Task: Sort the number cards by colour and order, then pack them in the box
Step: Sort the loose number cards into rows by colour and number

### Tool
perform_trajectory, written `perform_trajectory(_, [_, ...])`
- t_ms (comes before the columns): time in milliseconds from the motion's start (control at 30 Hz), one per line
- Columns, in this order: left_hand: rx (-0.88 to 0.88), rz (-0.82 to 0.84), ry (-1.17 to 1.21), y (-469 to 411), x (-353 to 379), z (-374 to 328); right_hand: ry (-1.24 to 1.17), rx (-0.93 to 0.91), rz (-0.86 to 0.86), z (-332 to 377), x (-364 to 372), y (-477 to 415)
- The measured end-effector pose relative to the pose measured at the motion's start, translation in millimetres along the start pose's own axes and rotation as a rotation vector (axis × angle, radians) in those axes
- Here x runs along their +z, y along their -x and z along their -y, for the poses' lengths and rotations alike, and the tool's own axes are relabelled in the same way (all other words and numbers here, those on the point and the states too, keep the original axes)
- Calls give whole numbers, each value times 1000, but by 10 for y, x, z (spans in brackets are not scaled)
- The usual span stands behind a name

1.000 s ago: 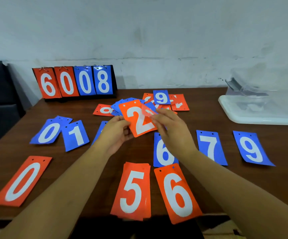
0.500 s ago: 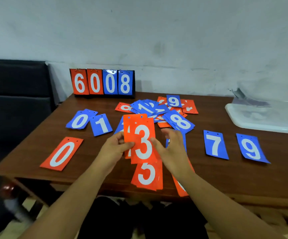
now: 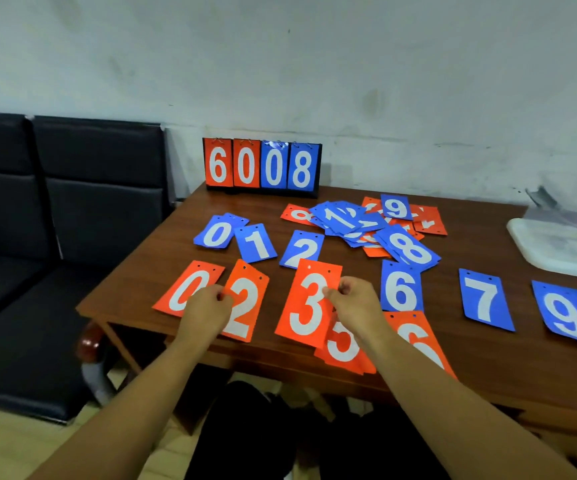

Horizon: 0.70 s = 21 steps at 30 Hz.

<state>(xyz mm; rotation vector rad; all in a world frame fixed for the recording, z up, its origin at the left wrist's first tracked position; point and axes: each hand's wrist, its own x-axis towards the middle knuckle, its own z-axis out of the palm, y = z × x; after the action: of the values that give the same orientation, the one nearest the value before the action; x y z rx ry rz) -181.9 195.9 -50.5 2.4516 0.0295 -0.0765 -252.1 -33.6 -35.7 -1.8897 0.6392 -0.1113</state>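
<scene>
Left hand (image 3: 207, 306): fingers clamped on the left edge of the orange 2 card (image 3: 247, 303), just beside the orange 0 card (image 3: 185, 289).
Right hand (image 3: 356, 303): fingers pinched on the right edge of the orange 3 card (image 3: 309, 303), which overlaps the orange 5 card (image 3: 344, 346).
Orange row: reads 0, 2, 3, 5, 6 along the near edge of the bench (image 3: 508, 368). The orange 6 card (image 3: 418, 336) is partly hidden by the forearm. No 1 or 4 is in the row.
Blue row: reads 0, 1, 2, then 6, 7, 9, one rank behind the orange row. The blue 8 card (image 3: 410, 249) lies against the heap.
Unsorted heap (image 3: 349, 220): mixed blue and orange cards (a 9 and a 1 are legible on top).
Box (image 3: 557, 251): translucent, at the far right, well apart from both hands. Its contents cannot be told.
Scoreboard (image 3: 263, 166): reads 6 0 0 8.
Progress: judged as partial. Both rows have gaps, the heap remains, and packing has not begun.
</scene>
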Motion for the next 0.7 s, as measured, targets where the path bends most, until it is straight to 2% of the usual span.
perform_trajectory(200, [63,-13,-228,-147,168,105,33,-27,-13,-19,-41,61])
perform_trajectory(300, [76,-73,-265,-120,195,86,48,-43,-90,-60,-194,79])
perform_trajectory(400, [196,-137,-207,-2,207,-36,-33,-26,-208,-83,-462,84])
perform_trajectory(467, [326,-30,-41,125,226,-181,-48,7,-276,-89,-673,70])
perform_trajectory(567, [547,177,-6,359,339,-409,50,55,-312,-110,-920,41])
perform_trajectory(700, [573,406,-132,502,577,-587,106,87,-308,-142,-1069,75])
